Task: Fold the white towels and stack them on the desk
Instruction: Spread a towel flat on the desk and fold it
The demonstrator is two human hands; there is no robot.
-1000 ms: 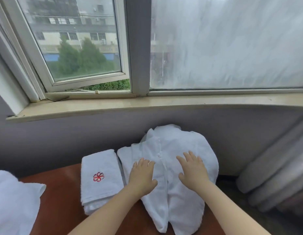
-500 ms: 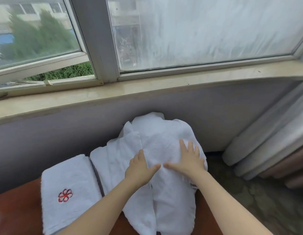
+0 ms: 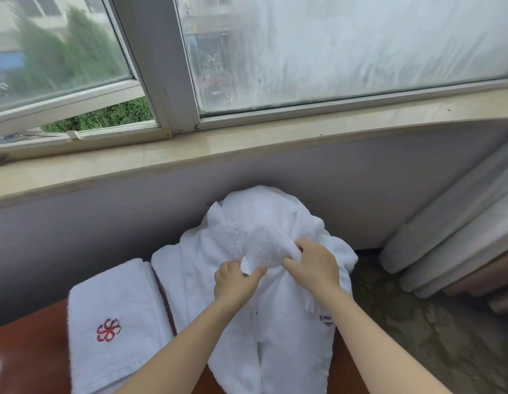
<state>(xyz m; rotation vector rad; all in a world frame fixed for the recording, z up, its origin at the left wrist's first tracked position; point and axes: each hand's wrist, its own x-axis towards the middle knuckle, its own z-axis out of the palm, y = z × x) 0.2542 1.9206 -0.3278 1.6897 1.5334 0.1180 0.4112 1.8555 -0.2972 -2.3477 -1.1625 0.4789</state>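
Note:
A large white towel (image 3: 261,228) lies half folded on the brown desk (image 3: 28,345), its far end bunched up against the grey wall. My left hand (image 3: 235,282) and my right hand (image 3: 315,265) meet near the towel's middle. Each pinches a raised fold of the cloth between thumb and fingers. To the left lies a folded white towel (image 3: 116,317) with a red flower emblem, flat on the desk and apart from my hands.
A grey wall and a pale window sill (image 3: 247,149) rise just behind the desk. Rolled grey curtains (image 3: 452,240) hang at the right above a patterned floor (image 3: 412,336). The desk's right edge lies under the large towel.
My hands went from lying flat on the large towel to drawing together and pinching a fold at its middle. The view has swung right and moved closer.

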